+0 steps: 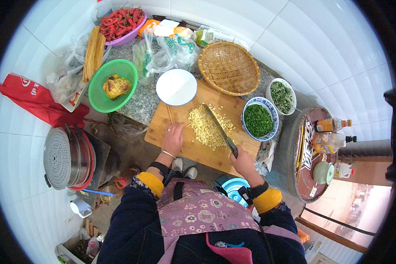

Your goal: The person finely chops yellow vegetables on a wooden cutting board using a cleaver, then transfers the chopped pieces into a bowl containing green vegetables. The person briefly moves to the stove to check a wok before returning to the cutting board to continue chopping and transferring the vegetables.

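Observation:
My right hand (244, 165) is closed round the dark handle of a kitchen knife (219, 126). Its blade lies across a spread of finely chopped yellowish pieces (202, 127) on a wooden cutting board (229, 163). My left hand (173, 138) rests at the board's left side, fingers stretched out over the lower ends of a pair of chopsticks (170, 112); it does not appear to grip them. A white enamel plate (176, 87) with a dark rim sits at the board's far left corner. On the right edge stands a blue-and-white bowl (260, 119) of chopped greens.
Beyond the board are a woven bamboo basket (229, 68), plastic bags (174, 53) and a white bowl (281, 96) of chopped greens. Leftward stand a green colander (132, 70), red chillies (121, 22) in a purple basin and a steamer pot (59, 156). Bottles (332, 125) stand on a round drum at right.

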The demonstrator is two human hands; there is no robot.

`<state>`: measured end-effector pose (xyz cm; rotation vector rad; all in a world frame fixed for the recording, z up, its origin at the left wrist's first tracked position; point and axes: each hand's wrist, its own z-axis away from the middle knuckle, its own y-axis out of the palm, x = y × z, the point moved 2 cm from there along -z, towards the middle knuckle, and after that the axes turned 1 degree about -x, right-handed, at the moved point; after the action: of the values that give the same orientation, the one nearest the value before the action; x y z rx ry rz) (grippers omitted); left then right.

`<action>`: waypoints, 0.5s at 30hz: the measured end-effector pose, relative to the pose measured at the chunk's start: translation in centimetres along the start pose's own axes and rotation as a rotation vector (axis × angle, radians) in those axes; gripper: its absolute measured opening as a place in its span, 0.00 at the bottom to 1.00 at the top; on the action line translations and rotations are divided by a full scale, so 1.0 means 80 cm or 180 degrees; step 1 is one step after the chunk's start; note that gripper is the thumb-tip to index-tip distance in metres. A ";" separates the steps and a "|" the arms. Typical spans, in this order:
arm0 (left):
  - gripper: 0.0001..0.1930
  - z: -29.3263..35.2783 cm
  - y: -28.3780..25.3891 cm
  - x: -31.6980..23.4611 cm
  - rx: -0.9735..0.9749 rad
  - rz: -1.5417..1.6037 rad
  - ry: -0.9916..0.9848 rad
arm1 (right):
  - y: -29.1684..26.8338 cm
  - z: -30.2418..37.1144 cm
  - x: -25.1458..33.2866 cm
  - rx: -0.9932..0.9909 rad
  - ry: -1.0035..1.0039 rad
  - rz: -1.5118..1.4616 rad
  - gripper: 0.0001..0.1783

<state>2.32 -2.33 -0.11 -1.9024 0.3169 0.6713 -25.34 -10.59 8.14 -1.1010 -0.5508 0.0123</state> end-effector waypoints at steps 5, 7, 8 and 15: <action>0.16 0.000 0.001 0.001 -0.0175 0.0052 0.0074 | 0.006 0.005 0.006 -0.0215 -0.0068 -0.0086 0.13; 0.16 0.000 0.002 0.001 -0.0127 0.0018 0.0057 | 0.010 0.004 0.009 -0.0099 -0.0026 -0.0029 0.11; 0.16 -0.001 0.002 0.002 -0.0187 0.0021 0.0108 | 0.010 0.004 0.011 -0.0113 -0.0042 0.0028 0.11; 0.17 0.000 0.001 0.001 -0.0132 -0.0005 0.0091 | 0.006 0.010 0.018 -0.0078 -0.0079 0.0053 0.13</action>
<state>2.30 -2.33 -0.21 -1.9530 0.3218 0.6549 -24.29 -9.29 8.59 -1.1305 -0.5653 0.0337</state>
